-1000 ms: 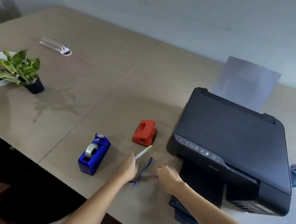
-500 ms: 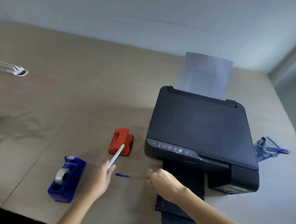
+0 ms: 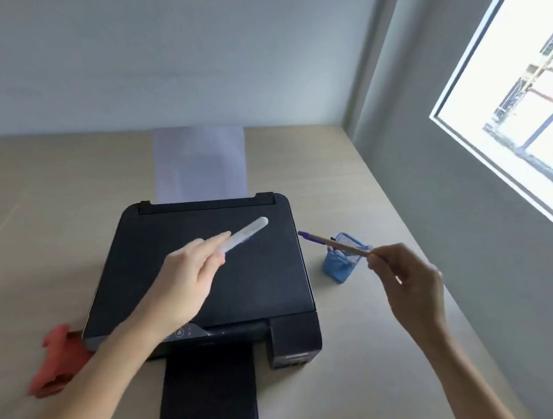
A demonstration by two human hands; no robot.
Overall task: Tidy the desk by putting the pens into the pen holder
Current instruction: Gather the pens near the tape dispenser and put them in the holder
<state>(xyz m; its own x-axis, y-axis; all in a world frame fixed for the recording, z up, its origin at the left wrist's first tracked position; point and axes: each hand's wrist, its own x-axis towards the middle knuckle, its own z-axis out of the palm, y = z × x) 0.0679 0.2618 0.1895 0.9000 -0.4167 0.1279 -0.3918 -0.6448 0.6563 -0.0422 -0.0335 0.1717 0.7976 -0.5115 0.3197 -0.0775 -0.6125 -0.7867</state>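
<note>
Presently, a white pen (image 3: 243, 234) is gripped by the left hand (image 3: 185, 280) and a tan purple-tipped pen (image 3: 332, 243) by the right hand (image 3: 412, 283), to be lowered tip-first into the blue mesh pen holder (image 3: 341, 267) near the desk's (image 3: 373, 358) right edge.

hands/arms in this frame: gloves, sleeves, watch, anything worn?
Nothing worn that shows. The left hand and right hand are bare, with no gloves, rings or markings visible. Both forearms are bare down to the frame's bottom edge: no sleeves, watch, bands or cables in view. The upper arms are out of frame.
</note>
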